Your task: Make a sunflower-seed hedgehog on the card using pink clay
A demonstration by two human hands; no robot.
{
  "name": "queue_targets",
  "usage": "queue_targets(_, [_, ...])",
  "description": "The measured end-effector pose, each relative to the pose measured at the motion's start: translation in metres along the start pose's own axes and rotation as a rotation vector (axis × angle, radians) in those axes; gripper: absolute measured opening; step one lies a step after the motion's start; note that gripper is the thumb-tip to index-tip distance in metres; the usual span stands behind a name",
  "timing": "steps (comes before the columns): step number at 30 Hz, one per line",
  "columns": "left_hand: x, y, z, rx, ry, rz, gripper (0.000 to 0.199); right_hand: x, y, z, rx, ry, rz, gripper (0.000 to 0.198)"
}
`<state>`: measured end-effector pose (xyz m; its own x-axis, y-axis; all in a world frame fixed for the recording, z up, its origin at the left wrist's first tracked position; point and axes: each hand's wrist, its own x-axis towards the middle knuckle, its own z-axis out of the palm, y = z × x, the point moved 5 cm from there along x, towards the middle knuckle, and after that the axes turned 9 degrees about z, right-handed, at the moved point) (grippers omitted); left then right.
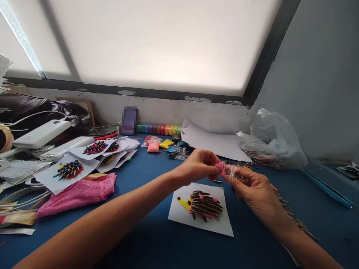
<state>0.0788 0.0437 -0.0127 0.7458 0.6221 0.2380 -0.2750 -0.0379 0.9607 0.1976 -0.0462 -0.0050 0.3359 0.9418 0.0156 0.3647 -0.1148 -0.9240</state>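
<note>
My left hand (pixel 199 164) pinches a bit of pink modelling clay (pixel 220 167) with thumb and fingertips. Close against it, my right hand (pixel 254 190) grips a small clear plastic wrapper (pixel 232 173) between thumb and fingers; the pink clay reaches the wrapper's mouth. Below both hands lies a white card (pixel 179 218). On it is a hedgehog picture (pixel 206 205) with a yellow clay head, striped seeds as spines and two pink clay balls on its back. A row of sunflower seeds (pixel 294 216) shows partly behind my right forearm.
Finished hedgehog cards (pixel 70 170) and a pink cloth (pixel 81 194) lie at the left, near white power banks (pixel 42 133). Coloured clay packs (pixel 159 129) line the back. White paper sheets (pixel 211 140), a plastic bag (pixel 277 142) and a blue pen-like tool (pixel 328 188) lie to the right.
</note>
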Motion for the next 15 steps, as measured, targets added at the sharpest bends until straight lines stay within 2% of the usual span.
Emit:
queue_targets(8, [-0.002, 0.004, 0.002, -0.071, 0.031, -0.031, 0.020, -0.005, -0.009, -0.007, -0.037, 0.037, -0.060, 0.030])
queue_targets(15, [0.000, 0.009, -0.005, -0.112, 0.026, -0.050, 0.019, 0.000, -0.004, -0.011, 0.099, 0.015, -0.039, 0.029])
